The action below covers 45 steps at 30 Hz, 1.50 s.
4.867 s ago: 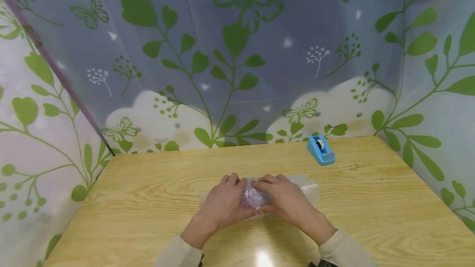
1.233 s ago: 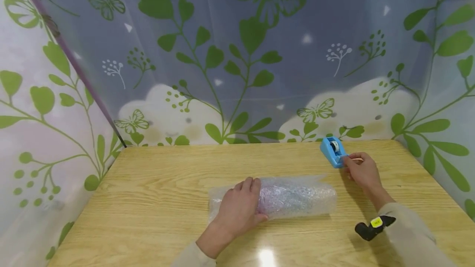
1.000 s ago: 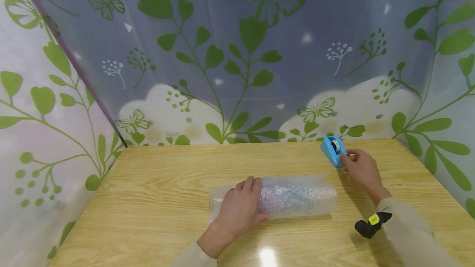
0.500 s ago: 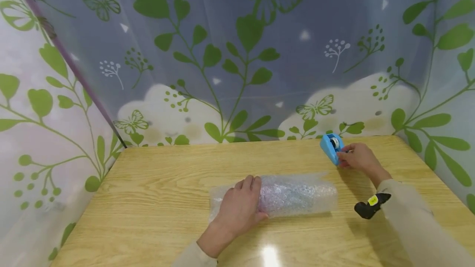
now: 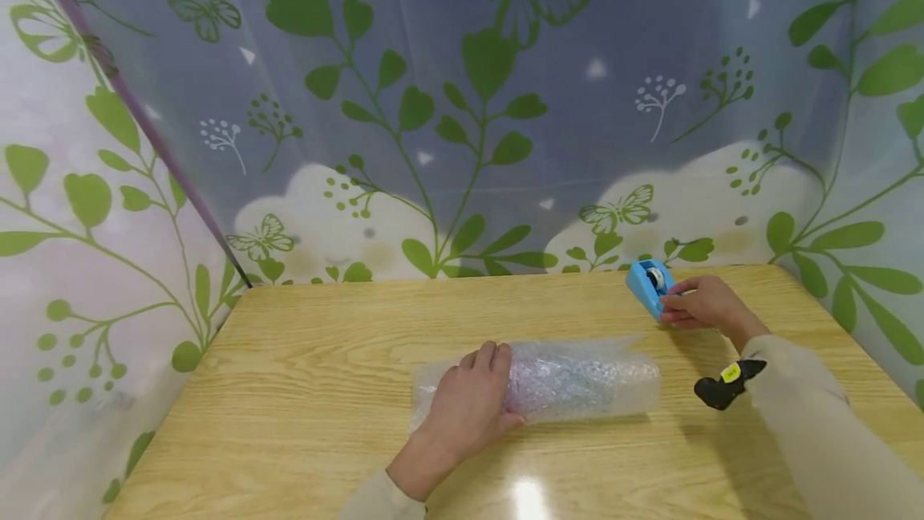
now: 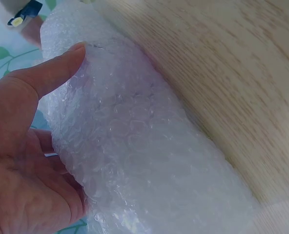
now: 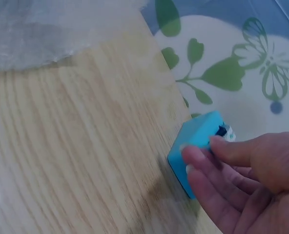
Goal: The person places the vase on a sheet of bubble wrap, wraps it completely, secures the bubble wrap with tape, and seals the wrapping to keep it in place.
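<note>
1. The right hand (image 5: 702, 305) has left the bubble-wrapped roll (image 5: 585, 383) and is now at the blue tape dispenser (image 5: 639, 289), right of the frame's centre; the work seems split between steadying the wrap and getting at the tape.
2. The left grip (image 5: 465, 404) holds the roll's left part, thumb on the near side, fingers over the far side; the roll lies lengthwise, lower centre.
3. The right grip's fingers curl toward the thumb at the dispenser's front; whether they pinch tape, I cannot tell.
4. The dispenser sits near the far edge of the surface (image 5: 325, 359), close to the printed curtain (image 5: 563, 143).
5. Open wood separates roll and dispenser, leaving room between them.
</note>
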Available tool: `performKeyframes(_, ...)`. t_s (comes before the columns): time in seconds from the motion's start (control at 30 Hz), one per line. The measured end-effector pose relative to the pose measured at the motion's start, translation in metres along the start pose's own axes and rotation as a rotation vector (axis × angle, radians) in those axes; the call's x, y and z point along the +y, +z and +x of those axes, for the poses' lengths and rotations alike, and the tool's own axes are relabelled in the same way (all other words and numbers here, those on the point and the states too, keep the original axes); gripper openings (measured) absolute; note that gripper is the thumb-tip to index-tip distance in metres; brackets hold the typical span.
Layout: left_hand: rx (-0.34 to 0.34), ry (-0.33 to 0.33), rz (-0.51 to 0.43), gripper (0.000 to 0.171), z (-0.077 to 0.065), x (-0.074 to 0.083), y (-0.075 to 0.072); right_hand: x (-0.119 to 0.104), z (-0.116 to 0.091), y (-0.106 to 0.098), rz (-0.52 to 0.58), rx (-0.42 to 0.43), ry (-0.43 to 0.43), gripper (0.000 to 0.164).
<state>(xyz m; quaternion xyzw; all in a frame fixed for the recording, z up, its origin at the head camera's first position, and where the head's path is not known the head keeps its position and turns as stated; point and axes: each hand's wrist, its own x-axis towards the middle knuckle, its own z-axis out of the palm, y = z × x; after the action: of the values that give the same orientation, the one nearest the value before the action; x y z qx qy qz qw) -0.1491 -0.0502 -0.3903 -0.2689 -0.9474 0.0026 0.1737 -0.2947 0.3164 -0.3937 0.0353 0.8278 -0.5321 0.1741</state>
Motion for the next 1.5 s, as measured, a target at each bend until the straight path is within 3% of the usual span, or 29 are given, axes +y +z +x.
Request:
performKeyframes(0.2,-0.008,-0.004,-0.015,0.082,0.001,0.001,0.000,0.003,0.003,-0.006,0.106,-0.025,0.081,0.037)
performKeyframes(0.53,0.003,-0.010,-0.010,0.084,0.002,0.003,0.001,-0.007,0.004,-0.012,0.131,-0.086,0.137,0.015)
performKeyframes(1.5,0.005,-0.012,-0.017,0.083,0.000,0.002,0.002,-0.008,0.005,-0.011,0.126,-0.120,0.135,0.014)
